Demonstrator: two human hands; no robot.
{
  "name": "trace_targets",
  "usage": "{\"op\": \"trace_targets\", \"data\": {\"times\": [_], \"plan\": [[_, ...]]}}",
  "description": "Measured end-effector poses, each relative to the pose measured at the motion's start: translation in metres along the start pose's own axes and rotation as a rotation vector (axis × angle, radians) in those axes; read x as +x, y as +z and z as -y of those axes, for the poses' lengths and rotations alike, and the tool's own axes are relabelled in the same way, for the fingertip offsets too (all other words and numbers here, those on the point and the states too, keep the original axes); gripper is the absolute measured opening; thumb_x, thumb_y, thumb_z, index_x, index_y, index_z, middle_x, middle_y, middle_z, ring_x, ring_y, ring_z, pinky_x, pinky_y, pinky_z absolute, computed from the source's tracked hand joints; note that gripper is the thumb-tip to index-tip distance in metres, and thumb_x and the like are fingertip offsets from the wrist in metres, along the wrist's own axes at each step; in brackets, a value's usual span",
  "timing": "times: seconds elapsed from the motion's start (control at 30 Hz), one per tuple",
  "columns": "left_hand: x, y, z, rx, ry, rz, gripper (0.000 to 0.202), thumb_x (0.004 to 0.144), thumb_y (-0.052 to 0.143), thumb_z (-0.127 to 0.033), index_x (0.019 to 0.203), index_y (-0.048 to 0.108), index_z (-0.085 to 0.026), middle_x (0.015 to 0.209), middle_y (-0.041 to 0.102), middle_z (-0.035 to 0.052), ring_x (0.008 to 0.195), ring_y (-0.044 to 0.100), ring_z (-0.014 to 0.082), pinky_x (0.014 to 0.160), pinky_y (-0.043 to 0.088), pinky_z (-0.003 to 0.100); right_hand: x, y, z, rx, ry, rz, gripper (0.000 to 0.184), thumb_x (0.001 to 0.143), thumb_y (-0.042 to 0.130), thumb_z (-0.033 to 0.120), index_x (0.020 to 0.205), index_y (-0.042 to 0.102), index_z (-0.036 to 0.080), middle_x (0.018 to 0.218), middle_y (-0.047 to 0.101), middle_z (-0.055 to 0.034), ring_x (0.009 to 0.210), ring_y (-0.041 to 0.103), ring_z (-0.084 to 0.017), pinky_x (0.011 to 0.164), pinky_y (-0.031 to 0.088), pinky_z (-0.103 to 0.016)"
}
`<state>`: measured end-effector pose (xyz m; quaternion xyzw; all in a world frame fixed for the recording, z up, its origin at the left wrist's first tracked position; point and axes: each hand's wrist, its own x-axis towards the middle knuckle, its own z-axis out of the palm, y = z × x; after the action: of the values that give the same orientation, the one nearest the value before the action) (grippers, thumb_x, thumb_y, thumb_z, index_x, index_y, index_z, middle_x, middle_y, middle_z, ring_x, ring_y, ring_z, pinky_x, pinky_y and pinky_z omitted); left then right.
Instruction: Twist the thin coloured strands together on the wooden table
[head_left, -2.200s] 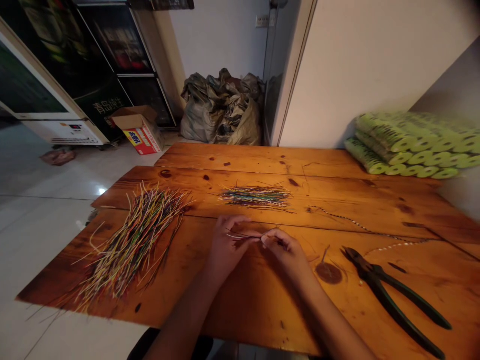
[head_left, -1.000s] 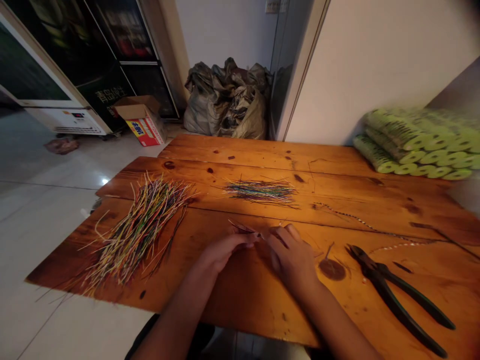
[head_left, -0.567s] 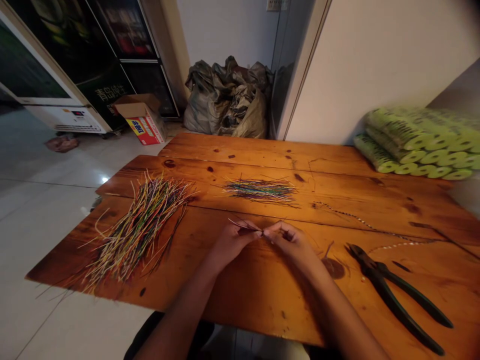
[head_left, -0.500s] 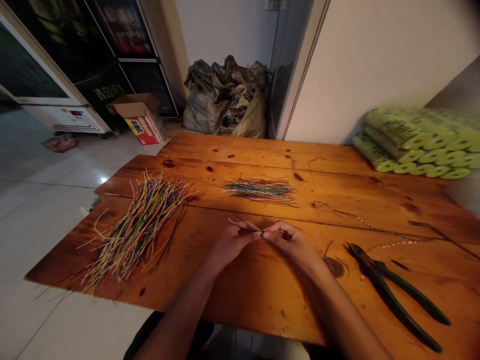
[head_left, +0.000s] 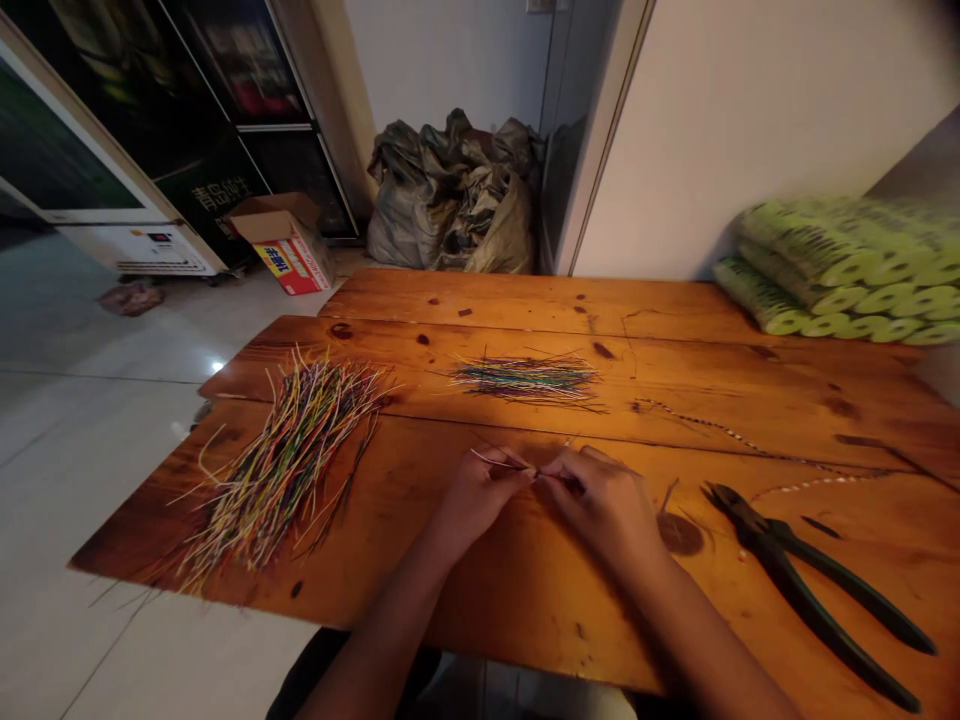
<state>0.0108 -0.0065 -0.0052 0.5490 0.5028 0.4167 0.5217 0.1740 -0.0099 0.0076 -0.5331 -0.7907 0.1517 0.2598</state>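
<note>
Leftmost on the wooden table point(head_left: 525, 305) lies a loose pile of coloured wires point(head_left: 281, 470). The left hand point(head_left: 480, 505) and right hand point(head_left: 600, 500) meet, both pinching a few thin wires point(head_left: 504, 461) between finger and thumb, just below a smaller wire bundle point(head_left: 525, 380). Dark-handled pliers point(head_left: 802, 590) lie furthest right.

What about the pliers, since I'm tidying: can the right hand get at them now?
Probably yes: the green-handled pliers lie right of the right hand, with nothing blocking the way.
</note>
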Motion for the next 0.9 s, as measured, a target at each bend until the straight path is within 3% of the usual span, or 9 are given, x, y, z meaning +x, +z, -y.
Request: {"op": "trace_targets", "data": {"times": [0.07,0.17,0.33,0.47,0.63,0.8,0.9], "plan": [[0.000,-0.002,-0.001,0.060,0.057,-0.009,0.006,0.069,0.060,-0.019,0.066,0.065,-0.017,0.067,0.063,0.0019,0.070,0.057,0.0160,0.069,0.043,0.027,0.000,0.002,-0.001,0.097,0.061,0.058,0.009,0.076,0.057,0.030,0.077,0.064,0.023,0.069,0.066,0.0000,0.062,0.060,-0.015,0.057,0.042,-0.025],[-0.001,-0.004,-0.003,0.147,0.136,-0.035,0.009,0.072,0.058,-0.018,0.066,0.065,-0.018,0.069,0.061,0.0019,0.070,0.057,0.0157,0.068,0.043,0.027,0.002,0.008,-0.007,0.427,0.175,0.142,0.016,0.077,0.057,0.034,0.084,0.065,0.023,0.072,0.070,-0.0002,0.064,0.064,-0.015,0.060,0.046,-0.025],[-0.002,-0.005,-0.002,0.258,0.217,-0.092,0.010,0.073,0.058,-0.019,0.066,0.064,-0.018,0.070,0.061,0.0020,0.075,0.056,0.0169,0.072,0.043,0.028,0.005,0.015,-0.012,0.751,0.253,0.105,0.018,0.073,0.059,0.032,0.086,0.064,0.020,0.080,0.072,-0.0041,0.075,0.067,-0.018,0.072,0.051,-0.032],[-0.001,-0.004,-0.001,0.187,0.168,-0.072,0.009,0.073,0.059,-0.018,0.066,0.064,-0.019,0.071,0.063,0.0022,0.075,0.058,0.0170,0.072,0.043,0.028,0.007,0.015,-0.009,0.851,0.294,0.087,0.022,0.070,0.062,0.032,0.088,0.063,0.019,0.084,0.072,-0.0059,0.080,0.067,-0.020,0.071,0.053,-0.033],[0.000,0.000,-0.003,-0.075,0.004,-0.045,0.004,0.067,0.062,-0.020,0.065,0.065,-0.018,0.068,0.064,0.0009,0.071,0.057,0.0158,0.071,0.043,0.027,0.004,0.011,-0.004,0.760,0.247,-0.016,0.024,0.073,0.061,0.029,0.096,0.061,0.021,0.088,0.072,-0.0055,0.085,0.066,-0.020,0.079,0.051,-0.035],[-0.002,0.006,0.000,-0.497,-0.222,-0.042,0.006,0.061,0.067,-0.021,0.064,0.065,-0.016,0.067,0.063,-0.0006,0.070,0.057,0.0131,0.076,0.041,0.027,-0.001,-0.001,0.006,0.415,0.018,-0.127,0.029,0.080,0.055,0.022,0.108,0.056,0.027,0.090,0.072,-0.0004,0.096,0.062,-0.020,0.091,0.042,-0.039],[-0.004,0.007,0.000,-0.543,-0.232,-0.033,0.007,0.060,0.068,-0.021,0.064,0.065,-0.016,0.068,0.063,-0.0008,0.071,0.056,0.0124,0.077,0.041,0.026,0.000,-0.005,0.010,0.464,0.031,-0.121,0.027,0.080,0.055,0.024,0.107,0.057,0.026,0.090,0.071,-0.0009,0.092,0.063,-0.019,0.089,0.043,-0.036]]}}
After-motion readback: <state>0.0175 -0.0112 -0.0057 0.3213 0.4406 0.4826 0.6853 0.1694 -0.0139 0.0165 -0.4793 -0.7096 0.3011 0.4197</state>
